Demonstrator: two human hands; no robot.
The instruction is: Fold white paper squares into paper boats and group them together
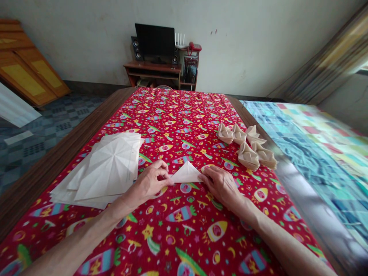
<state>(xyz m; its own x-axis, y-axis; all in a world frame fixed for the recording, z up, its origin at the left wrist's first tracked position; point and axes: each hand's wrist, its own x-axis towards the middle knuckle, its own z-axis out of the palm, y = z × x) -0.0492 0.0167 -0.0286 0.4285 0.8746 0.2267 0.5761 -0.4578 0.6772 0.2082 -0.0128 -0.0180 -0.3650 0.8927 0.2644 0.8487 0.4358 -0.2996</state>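
Observation:
A small white sheet of paper folded into a triangle [186,173] lies on the red patterned cloth, its peak pointing away from me. My left hand [153,178] pinches its left corner between thumb and fingers. At the right corner, my right hand [220,183] closes its fingertips on the paper. Left of my left hand rests a stack of creased white paper sheets [112,168], the top one marked with folds that radiate from its centre. Beyond my right hand sit several folded paper pieces [248,155], cream-coloured and grouped close together.
The red cloth [184,230] covers a dark wooden table [94,126]. A bed with a blue and patchwork cover [301,153] adjoins the right side. Against the far wall stands a desk [155,68] with a monitor [155,41]; a wooden cabinet [28,69] is at the left.

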